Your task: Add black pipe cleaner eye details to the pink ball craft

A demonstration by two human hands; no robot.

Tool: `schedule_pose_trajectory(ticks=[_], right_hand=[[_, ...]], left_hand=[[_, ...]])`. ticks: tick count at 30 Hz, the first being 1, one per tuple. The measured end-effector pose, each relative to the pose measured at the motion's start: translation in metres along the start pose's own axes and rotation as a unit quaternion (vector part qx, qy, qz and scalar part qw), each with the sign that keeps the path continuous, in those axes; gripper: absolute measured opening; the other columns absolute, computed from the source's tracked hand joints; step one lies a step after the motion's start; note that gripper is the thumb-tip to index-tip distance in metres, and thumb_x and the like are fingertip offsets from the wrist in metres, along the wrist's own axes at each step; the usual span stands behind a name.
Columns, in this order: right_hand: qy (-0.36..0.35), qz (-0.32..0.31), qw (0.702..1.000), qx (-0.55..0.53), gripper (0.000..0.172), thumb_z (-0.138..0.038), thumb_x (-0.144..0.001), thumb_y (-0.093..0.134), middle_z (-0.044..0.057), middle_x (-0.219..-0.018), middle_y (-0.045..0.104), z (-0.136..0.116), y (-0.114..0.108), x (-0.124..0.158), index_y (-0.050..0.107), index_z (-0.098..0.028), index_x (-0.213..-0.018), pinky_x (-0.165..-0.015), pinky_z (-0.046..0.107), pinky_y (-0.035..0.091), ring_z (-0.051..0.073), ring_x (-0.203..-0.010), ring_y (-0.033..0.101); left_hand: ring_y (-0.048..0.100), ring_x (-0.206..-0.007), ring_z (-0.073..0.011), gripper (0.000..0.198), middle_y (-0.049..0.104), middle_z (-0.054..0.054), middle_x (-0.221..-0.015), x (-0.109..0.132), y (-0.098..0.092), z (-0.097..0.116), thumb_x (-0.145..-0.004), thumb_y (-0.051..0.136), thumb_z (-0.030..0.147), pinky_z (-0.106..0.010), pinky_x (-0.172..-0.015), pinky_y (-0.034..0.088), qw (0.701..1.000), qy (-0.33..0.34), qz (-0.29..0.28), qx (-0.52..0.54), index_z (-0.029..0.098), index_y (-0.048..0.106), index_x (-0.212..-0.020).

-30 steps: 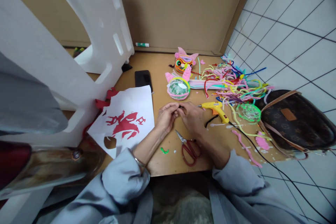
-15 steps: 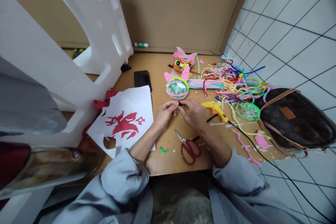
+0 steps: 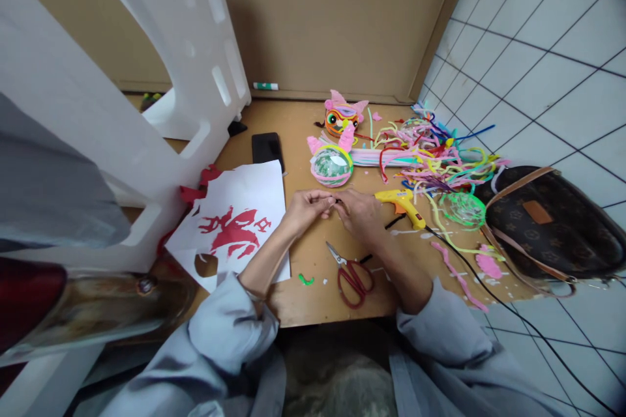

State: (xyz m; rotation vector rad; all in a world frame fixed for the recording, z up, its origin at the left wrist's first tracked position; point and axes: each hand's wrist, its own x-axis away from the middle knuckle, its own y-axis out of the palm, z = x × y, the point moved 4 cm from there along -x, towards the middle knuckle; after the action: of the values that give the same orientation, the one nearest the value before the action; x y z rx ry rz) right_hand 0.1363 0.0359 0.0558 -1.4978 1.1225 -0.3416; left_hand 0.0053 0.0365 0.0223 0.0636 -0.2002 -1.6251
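Note:
My left hand (image 3: 307, 207) and my right hand (image 3: 360, 212) meet over the wooden board (image 3: 313, 143), fingertips pinched together on a small dark piece (image 3: 336, 201), likely a black pipe cleaner. A black strand trails from under my right hand toward the red scissors (image 3: 353, 277). Just beyond my fingers lies a ball wrapped in pink, green and yellow pipe cleaners (image 3: 332, 165). A yellow glue gun (image 3: 401, 204) rests right of my right hand. Further back sits a pink and orange owl-like figure (image 3: 342, 117).
A heap of coloured pipe cleaners (image 3: 435, 156) covers the right side, with a green coil (image 3: 463, 208). A brown handbag (image 3: 548, 225) lies on the tiled floor. White paper with a red cutout (image 3: 235, 225), a black phone (image 3: 267, 146) and white foam blocks (image 3: 161, 78) are at left.
Both hands stay pinched together on the small dark piece, shifting slightly; my left fingers have stretched a little further right. Nothing else has moved.

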Motion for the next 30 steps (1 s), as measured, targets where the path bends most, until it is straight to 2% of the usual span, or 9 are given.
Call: schedule_pose_trajectory(ticks=[2,5,8,11,20,24,30], right_hand=[[0.002,0.001,1.000,-0.001,0.015,-0.018,-0.088,0.054,0.010,-0.087,0.072,0.001,0.001,0.001,0.068,-0.017,-0.092,-0.064,0.028,0.042,0.021,-0.075,0.065],[-0.002,0.044,0.998,-0.052,0.020,-0.015,-0.087,0.052,0.009,-0.092,0.073,0.005,0.002,0.001,0.067,-0.017,-0.100,-0.068,0.029,0.047,0.020,-0.080,0.067],[-0.005,0.090,0.987,-0.135,0.027,-0.013,-0.085,0.050,0.007,-0.094,0.074,0.009,0.002,0.000,0.066,-0.018,-0.106,-0.075,0.030,0.052,0.019,-0.084,0.068],[0.002,0.118,0.979,-0.168,0.023,-0.015,-0.086,0.050,0.006,-0.092,0.074,0.012,0.000,0.000,0.068,-0.020,-0.100,-0.075,0.031,0.053,0.019,-0.082,0.068],[0.015,0.174,0.973,-0.149,0.019,-0.017,-0.085,0.055,0.007,-0.089,0.064,0.003,-0.010,0.003,0.069,-0.019,-0.097,-0.074,0.032,0.051,0.020,-0.084,0.062],[0.012,0.170,0.977,-0.125,0.018,-0.020,-0.087,0.055,0.007,-0.089,0.061,-0.004,-0.006,0.005,0.069,-0.018,-0.099,-0.074,0.032,0.050,0.020,-0.084,0.060],[0.008,0.173,0.984,-0.034,0.016,-0.020,-0.090,0.051,0.006,-0.083,0.060,-0.012,-0.001,0.007,0.066,-0.020,-0.085,-0.071,0.032,0.044,0.020,-0.083,0.056]], left_hand=[[0.049,-0.049,-0.0079,0.041,0.062,-0.002,-0.056,0.000,-0.001,0.000,-0.057,0.081,0.047,-0.024,-0.052,0.040,1.000,0.000,0.008,-0.028,0.010,0.072,-0.071],[0.047,-0.046,-0.0075,0.035,0.058,0.000,-0.051,0.002,-0.001,0.002,-0.061,0.079,0.045,-0.023,-0.051,0.038,0.998,0.023,0.044,-0.036,0.011,0.070,-0.068],[0.047,-0.047,-0.0066,0.032,0.060,0.000,-0.055,0.004,0.001,0.003,-0.060,0.079,0.042,-0.023,-0.051,0.038,0.996,0.033,0.081,0.021,0.012,0.069,-0.067],[0.046,-0.048,-0.0060,0.033,0.062,0.000,-0.059,0.005,0.005,0.001,-0.055,0.082,0.040,-0.022,-0.050,0.038,0.993,0.018,0.085,0.083,0.012,0.068,-0.066],[0.046,-0.048,-0.0049,0.026,0.062,-0.001,-0.058,0.005,0.010,-0.003,-0.055,0.083,0.030,-0.019,-0.049,0.037,0.981,0.000,0.101,0.163,0.011,0.069,-0.067],[0.045,-0.048,-0.0032,0.026,0.059,0.002,-0.057,0.008,0.014,-0.006,-0.053,0.085,0.023,-0.016,-0.047,0.036,0.961,-0.044,0.119,0.244,0.011,0.068,-0.068],[0.041,-0.047,-0.0012,0.029,0.051,0.006,-0.055,0.011,0.023,-0.017,-0.054,0.086,0.021,-0.012,-0.043,0.032,0.928,-0.106,0.115,0.338,0.011,0.064,-0.071]])
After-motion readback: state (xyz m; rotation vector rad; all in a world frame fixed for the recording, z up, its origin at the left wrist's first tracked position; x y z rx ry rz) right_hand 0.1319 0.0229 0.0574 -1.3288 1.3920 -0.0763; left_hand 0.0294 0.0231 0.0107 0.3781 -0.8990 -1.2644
